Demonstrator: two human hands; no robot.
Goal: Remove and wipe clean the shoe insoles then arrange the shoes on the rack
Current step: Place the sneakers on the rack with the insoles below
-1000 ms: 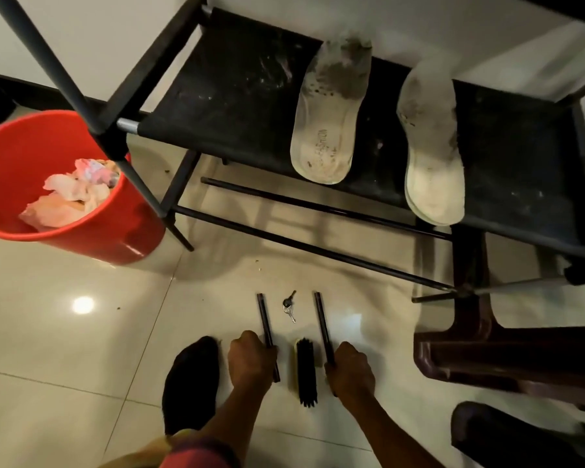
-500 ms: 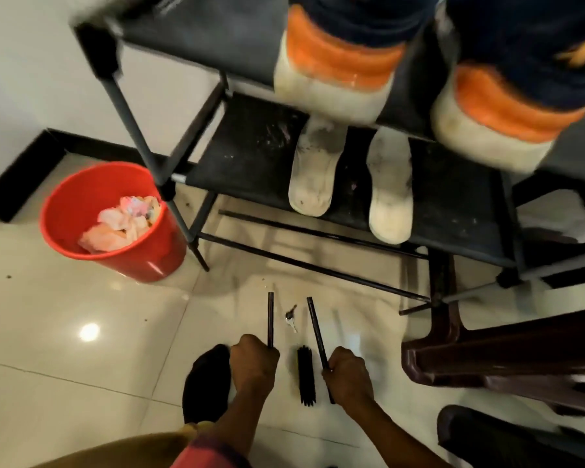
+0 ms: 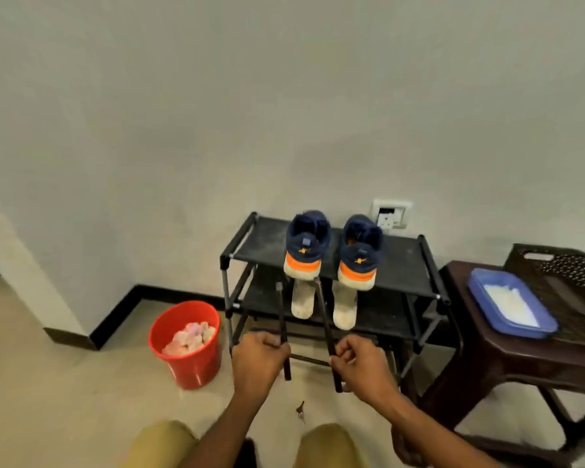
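Rods [image 3: 282, 319] held up before the rack [image 3: 224, 265]
Left hand [image 3: 259, 358] and right hand [image 3: 360, 361] each curl round a black rod, likely rack parts; shoes [image 3: 306, 244] stand on the top shelf [image 3: 402, 261], insoles [image 3: 303, 300] lie beneath.

Pale wall [image 3: 284, 96], tiled floor [image 3: 65, 400], stool [image 3: 507, 363]

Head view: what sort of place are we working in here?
Probably a home, likely a hallway or room corner: a small black shoe rack against a plain wall with a socket, and a red bucket on the floor.
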